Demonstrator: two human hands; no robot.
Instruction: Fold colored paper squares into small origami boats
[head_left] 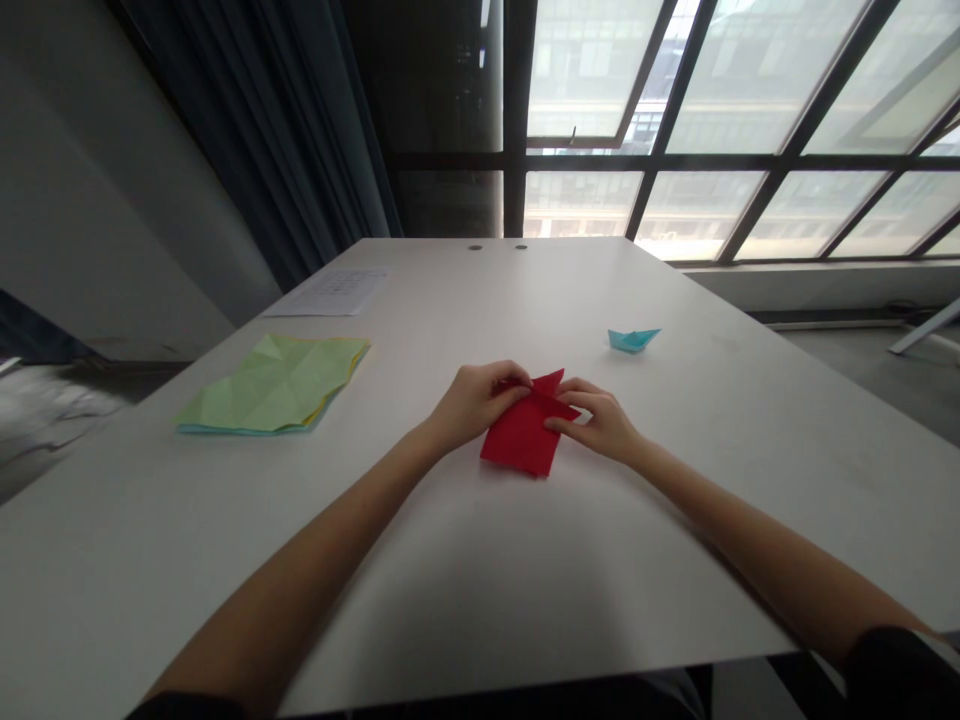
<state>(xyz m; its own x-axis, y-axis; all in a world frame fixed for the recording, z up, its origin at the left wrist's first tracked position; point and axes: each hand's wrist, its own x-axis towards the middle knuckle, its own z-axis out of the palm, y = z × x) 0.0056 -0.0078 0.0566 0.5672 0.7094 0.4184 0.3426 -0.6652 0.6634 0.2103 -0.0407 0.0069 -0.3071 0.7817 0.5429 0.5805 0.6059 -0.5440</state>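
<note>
Red paper (520, 440) partly behind left hand (478, 400)

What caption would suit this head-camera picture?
Left hand and right hand hold folded red paper at a white table, blue paper boat beyond.

Nothing can be read: the printed sheet (330, 293) is too faint to make out.

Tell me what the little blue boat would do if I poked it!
The blue boat looks like thin folded paper, so it's probably light and would slide easily across the white table. Its pointed ends rise, so it might rock or tip. Its folds may stiffen it a little, but a hard squeeze could crumple it.
</note>
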